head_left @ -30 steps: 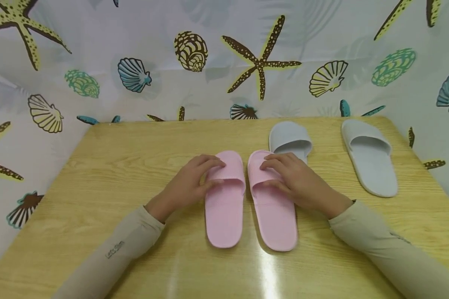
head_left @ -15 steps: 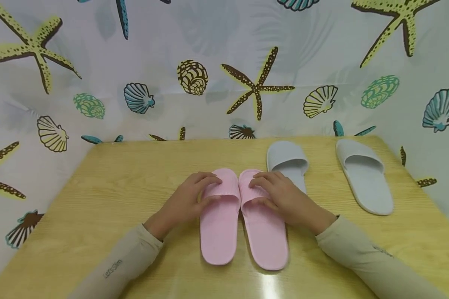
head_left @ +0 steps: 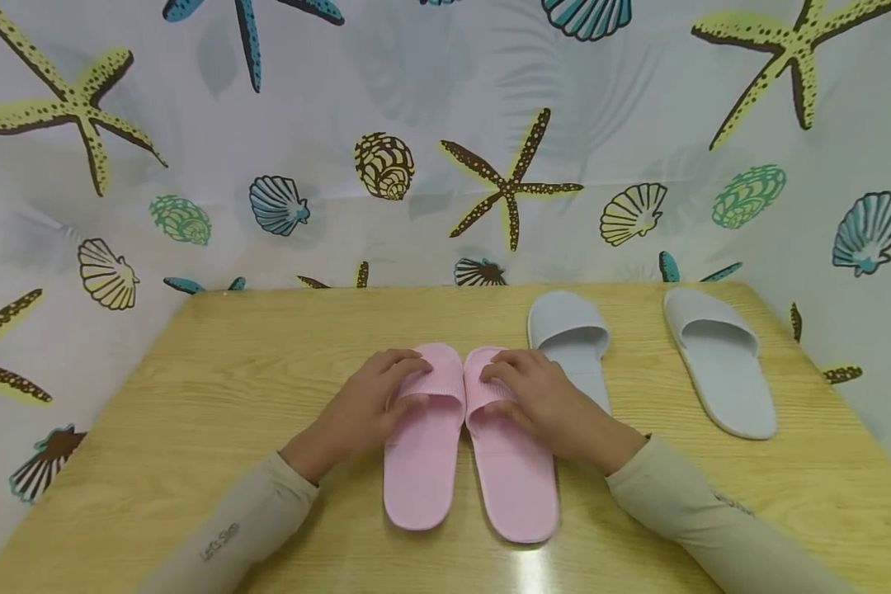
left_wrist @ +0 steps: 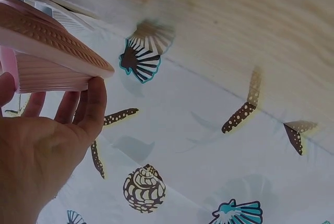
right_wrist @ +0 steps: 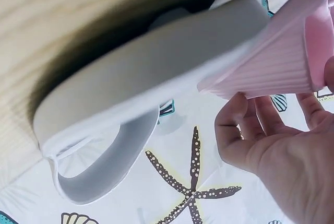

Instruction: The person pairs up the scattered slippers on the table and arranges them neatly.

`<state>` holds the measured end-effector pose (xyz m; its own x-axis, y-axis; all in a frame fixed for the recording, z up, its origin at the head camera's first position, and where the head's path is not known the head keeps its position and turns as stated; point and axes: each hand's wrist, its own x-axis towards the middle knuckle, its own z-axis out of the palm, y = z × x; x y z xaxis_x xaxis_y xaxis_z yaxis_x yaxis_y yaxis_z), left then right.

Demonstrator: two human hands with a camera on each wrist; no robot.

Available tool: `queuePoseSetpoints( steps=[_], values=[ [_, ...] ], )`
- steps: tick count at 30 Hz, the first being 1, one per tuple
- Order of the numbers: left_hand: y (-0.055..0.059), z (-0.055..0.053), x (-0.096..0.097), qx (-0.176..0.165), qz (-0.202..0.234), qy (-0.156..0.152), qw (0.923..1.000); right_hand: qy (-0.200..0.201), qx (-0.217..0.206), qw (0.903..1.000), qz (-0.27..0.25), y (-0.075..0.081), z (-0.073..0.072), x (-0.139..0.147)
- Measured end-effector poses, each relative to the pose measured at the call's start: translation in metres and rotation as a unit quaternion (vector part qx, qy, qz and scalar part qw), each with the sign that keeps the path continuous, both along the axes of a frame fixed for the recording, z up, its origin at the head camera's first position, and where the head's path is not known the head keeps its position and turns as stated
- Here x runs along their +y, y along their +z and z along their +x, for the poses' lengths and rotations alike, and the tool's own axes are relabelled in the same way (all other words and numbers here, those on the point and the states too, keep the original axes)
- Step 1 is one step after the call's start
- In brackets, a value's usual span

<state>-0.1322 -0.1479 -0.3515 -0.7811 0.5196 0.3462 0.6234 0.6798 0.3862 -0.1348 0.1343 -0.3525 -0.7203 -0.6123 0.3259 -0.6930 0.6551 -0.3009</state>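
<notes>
A pair of pink slippers lies side by side mid-table in the head view, toes pointing away. My left hand (head_left: pixel 364 408) holds the left pink slipper (head_left: pixel 419 474) at its strap, fingertips over the ribbed top, thumb by the opening. In the same manner my right hand (head_left: pixel 553 408) holds the right pink slipper (head_left: pixel 516 487). The slippers' toe ends touch or nearly touch; their heels stand apart. In the left wrist view, fingers meet the ribbed strap (left_wrist: pixel 52 72). The right wrist view shows fingertips against the other ribbed strap (right_wrist: pixel 271 75).
Just behind my right hand stands a white slipper (head_left: pixel 575 359), its heel partly hidden. A second white slipper (head_left: pixel 728 375) lies farther right. The wooden table (head_left: pixel 267 346) meets a white cloth (head_left: pixel 327 74) printed with shells and starfish at the back and sides.
Both hands and the pink slippers have shifted left, away from the white ones. The right slipper moved farther, closing the gap between the toes. The head view has tilted upward.
</notes>
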Motion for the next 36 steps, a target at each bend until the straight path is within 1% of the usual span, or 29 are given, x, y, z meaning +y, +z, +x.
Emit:
queuePoseSetpoints(
  steps=[2, 6, 9, 15, 26, 29, 32, 36],
  values=[
    [-0.001, -0.001, -0.001, 0.005, 0.003, 0.002, 1.0, -0.001, 0.005, 1.0, -0.006, -0.001, 0.0, -0.002],
    [0.001, -0.005, -0.004, 0.015, 0.007, 0.004, 0.9999, 0.002, 0.011, 0.9998, -0.014, 0.002, -0.003, -0.006],
    [0.003, -0.007, -0.008, 0.009, 0.012, 0.007, 0.9999, 0.007, 0.01, 0.9998, -0.014, 0.003, -0.005, -0.01],
    [0.001, -0.007, -0.017, -0.004, 0.019, 0.015, 0.9997, 0.003, 0.012, 0.9998, -0.014, 0.004, -0.008, -0.02],
    [-0.001, -0.009, -0.032, -0.009, 0.038, 0.028, 0.9989, -0.013, -0.007, 0.9998, -0.013, 0.001, -0.014, -0.038],
    [-0.001, -0.01, -0.035, -0.009, 0.045, 0.025, 0.9986, -0.02, -0.016, 0.9996, -0.009, 0.001, -0.014, -0.044],
    [-0.002, -0.013, -0.037, -0.005, 0.056, 0.018, 0.9983, -0.024, -0.02, 0.9995, 0.0, 0.001, -0.015, -0.05],
    [-0.003, -0.017, -0.041, -0.006, 0.068, 0.014, 0.9976, -0.026, -0.017, 0.9994, 0.018, 0.0, -0.016, -0.057]
  ],
)
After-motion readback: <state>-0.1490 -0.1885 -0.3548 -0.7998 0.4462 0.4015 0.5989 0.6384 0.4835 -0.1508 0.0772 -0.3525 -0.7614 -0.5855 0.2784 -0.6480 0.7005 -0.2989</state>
